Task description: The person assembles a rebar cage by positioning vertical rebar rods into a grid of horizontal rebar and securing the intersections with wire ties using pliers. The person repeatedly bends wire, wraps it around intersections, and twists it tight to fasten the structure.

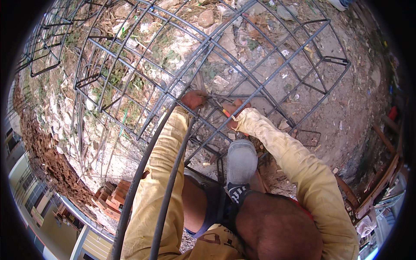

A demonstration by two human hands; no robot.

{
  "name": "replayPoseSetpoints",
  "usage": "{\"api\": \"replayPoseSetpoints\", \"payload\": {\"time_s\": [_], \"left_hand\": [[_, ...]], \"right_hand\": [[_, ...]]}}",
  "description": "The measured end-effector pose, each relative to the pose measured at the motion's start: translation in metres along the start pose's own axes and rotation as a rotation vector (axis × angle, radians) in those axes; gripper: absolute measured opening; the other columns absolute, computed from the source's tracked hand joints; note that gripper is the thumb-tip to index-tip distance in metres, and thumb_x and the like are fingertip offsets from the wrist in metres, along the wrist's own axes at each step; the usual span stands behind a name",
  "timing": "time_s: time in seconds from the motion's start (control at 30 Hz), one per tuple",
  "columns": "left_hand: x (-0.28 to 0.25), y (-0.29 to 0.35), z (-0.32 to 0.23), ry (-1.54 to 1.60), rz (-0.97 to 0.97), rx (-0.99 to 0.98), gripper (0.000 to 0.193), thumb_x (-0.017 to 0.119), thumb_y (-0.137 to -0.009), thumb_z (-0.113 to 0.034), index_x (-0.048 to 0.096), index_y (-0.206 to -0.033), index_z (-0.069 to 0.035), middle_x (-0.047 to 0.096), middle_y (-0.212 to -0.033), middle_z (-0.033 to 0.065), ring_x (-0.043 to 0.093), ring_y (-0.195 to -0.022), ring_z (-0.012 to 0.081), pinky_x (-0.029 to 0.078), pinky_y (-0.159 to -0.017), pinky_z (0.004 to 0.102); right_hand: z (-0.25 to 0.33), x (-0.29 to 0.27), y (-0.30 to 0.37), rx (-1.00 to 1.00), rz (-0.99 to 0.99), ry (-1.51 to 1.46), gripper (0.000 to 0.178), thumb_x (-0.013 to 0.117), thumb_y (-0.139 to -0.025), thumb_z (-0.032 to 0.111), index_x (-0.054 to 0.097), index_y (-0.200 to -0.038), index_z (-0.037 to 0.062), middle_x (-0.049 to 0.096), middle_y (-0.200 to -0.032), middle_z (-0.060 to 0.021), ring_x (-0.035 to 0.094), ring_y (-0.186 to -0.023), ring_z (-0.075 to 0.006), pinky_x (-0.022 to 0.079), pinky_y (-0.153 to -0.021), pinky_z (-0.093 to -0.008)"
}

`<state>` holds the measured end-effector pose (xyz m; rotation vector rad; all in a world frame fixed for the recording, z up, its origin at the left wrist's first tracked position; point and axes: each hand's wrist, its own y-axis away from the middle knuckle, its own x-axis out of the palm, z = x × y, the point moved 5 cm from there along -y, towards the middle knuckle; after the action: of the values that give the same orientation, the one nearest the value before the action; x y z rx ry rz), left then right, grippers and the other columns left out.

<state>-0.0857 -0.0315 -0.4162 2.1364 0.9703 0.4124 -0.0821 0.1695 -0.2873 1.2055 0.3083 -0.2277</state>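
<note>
Two thick dark bars (166, 201) pass nearest the camera, running from the bottom edge, left of centre, over the left sleeve (160, 173) toward mid-frame. Pliers (225, 112) with red and yellow on the handles are at the centre of the frame, among the bars of a steel cage (212, 41). The right hand (236, 111) has its fingers closed around the handles. The left hand (194, 99) is just left of the pliers, fingers curled; whether they grip a bar cannot be told. Below the hands, a grey shoe (242, 160) is on rubble-strewn ground (346, 125). Bricks (113, 199) are stacked at lower left. Another cage (45, 69) occupies the upper left; timber (384, 138) lies at the right edge.
</note>
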Motion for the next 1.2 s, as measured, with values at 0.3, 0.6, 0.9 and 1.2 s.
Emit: {"api": "replayPoseSetpoints", "payload": {"time_s": [0.3,0.6,0.9,1.2], "left_hand": [[-0.001,0.001,-0.011,-0.543,0.013,0.369,0.026,0.065,-0.074,-0.003,0.072,-0.097,-0.011,0.061,-0.122,0.0143,0.065,-0.1,0.0256,0.053,-0.087,0.0307],[-0.002,0.008,-0.015,-0.441,-0.068,0.329,0.031,0.067,-0.071,-0.006,0.071,-0.102,-0.007,0.067,-0.106,0.0134,0.065,-0.092,0.0194,0.052,-0.076,0.0263],[0.001,0.007,-0.013,0.142,-0.164,-0.193,0.046,0.064,-0.071,-0.011,0.064,-0.116,0.001,0.069,-0.088,0.0101,0.061,-0.07,0.0157,0.047,-0.061,0.0256],[0.006,0.003,-0.026,0.151,-0.148,-0.224,0.042,0.064,-0.074,-0.013,0.066,-0.115,-0.002,0.069,-0.091,0.0103,0.063,-0.075,0.0163,0.049,-0.063,0.0275]], "right_hand": [[0.0,-0.008,-0.008,-0.093,-0.157,0.414,0.044,0.057,-0.084,0.03,0.053,-0.129,0.0276,0.048,-0.126,-0.0124,0.04,-0.123,-0.038,0.024,-0.096,-0.0662],[0.0,-0.011,-0.015,-0.238,-0.409,0.525,0.033,0.057,-0.083,0.023,0.059,-0.115,0.0148,0.047,-0.113,-0.0174,0.048,-0.107,-0.0465,0.031,-0.092,-0.0665],[-0.032,-0.001,-0.018,-0.222,-0.222,0.254,0.037,0.053,-0.092,0.03,0.049,-0.123,0.01,0.053,-0.103,-0.0224,0.064,-0.087,-0.0388,0.052,-0.075,-0.0488],[-0.09,0.036,-0.078,-0.232,-0.093,0.118,0.046,0.042,-0.092,0.051,0.062,-0.1,0.011,0.068,-0.087,-0.0154,0.068,-0.076,-0.0304,0.052,-0.068,-0.0433]]}}
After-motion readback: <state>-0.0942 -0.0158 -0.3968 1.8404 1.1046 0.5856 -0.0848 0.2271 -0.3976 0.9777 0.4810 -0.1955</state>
